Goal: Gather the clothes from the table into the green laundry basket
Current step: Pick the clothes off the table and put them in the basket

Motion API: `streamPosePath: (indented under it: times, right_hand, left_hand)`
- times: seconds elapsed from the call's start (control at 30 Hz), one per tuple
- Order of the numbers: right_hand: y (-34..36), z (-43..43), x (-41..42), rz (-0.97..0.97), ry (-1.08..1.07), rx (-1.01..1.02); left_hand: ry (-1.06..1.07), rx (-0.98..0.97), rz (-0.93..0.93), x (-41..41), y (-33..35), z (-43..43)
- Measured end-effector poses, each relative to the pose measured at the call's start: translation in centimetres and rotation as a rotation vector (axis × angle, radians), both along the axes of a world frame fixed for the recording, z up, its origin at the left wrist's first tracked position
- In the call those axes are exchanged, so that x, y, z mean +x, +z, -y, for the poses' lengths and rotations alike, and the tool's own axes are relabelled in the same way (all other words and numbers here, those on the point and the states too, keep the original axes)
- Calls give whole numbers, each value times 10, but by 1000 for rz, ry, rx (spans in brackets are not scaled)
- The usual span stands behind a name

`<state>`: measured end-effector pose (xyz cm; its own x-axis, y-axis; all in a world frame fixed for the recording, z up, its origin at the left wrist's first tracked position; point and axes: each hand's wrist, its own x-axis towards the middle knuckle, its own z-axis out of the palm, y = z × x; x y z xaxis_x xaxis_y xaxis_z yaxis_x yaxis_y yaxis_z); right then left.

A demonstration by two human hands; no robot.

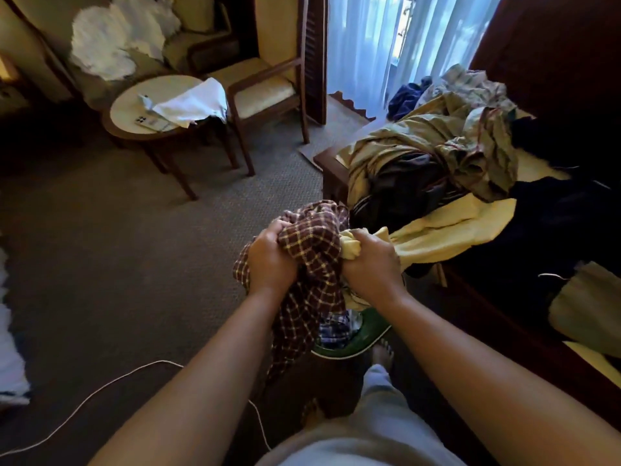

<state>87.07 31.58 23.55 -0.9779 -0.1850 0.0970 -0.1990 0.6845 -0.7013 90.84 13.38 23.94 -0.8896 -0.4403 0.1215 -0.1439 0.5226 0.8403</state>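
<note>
Round side table [126, 107], wooden armchair [265, 94], sheer curtain [363, 45], white cord [161, 361] on carpet [117, 247]

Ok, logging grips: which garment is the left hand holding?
The brown checked garment, bunched in the left hand. The right hand grips the plain yellow garment instead.

Brown plaid shirt [312, 250] bunched, gripped by left hand [270, 260], hanging over the green laundry basket [356, 344]; the basket sits on the floor beside the table [331, 163], only part of its rim visible, blue checked cloth [336, 327] inside. Pale yellow garment [437, 227] gripped at one end by right hand [369, 264], the rest trailing onto the table. Olive and dark clothes pile [437, 146] heaped on the table, crumpled.
</note>
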Motion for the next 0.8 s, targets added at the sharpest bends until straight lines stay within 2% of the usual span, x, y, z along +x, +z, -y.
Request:
streamPosePath:
  times: [0.13, 0.27, 0.43, 0.8]
  right_hand:
    - [-19, -10, 10, 63, -13, -45]
    - [-29, -25, 11, 22, 1, -11]
    - [-39, -35, 2, 34, 12, 33]
    - [-51, -18, 10, 108, 15, 51]
  left_hand:
    - [-28, -77, 41, -21, -16, -2]
    - [-43, -147, 101, -46, -27, -7]
    - [-117, -75, 283, -63, -30, -13]
    - [-113, -97, 358, -32, -58, 1]
